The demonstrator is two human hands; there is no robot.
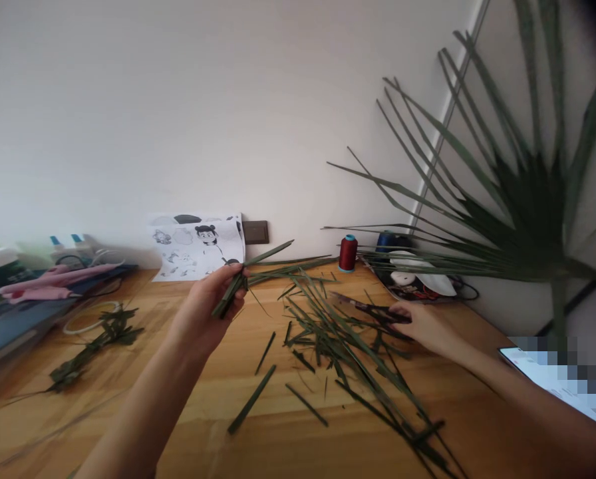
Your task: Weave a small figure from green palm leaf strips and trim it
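Note:
My left hand [228, 293] is closed around a few green palm leaf strips [269, 253], raised above the wooden table [198, 426]. One strip points up and right past my fingertips, and a folded end hangs below the thumb. On the right, my right hand [410, 324] grips a pair of dark-handled scissors [372, 310], whose blades point left, away from the held strips. Below and between the hands lies a loose pile of cut leaf strips [322, 332]. Shorter pieces, such as one leaf strip [252, 399], are scattered nearer to me.
A large fan palm leaf [532, 219] rises at the right. Behind the pile stand a red thread spool [348, 254] and a tray of odds and ends [412, 276]. Leftward are a woven leaf piece [91, 349], pink glue gun [53, 283] and printed sheet [193, 249]. A screen [542, 372] sits far right.

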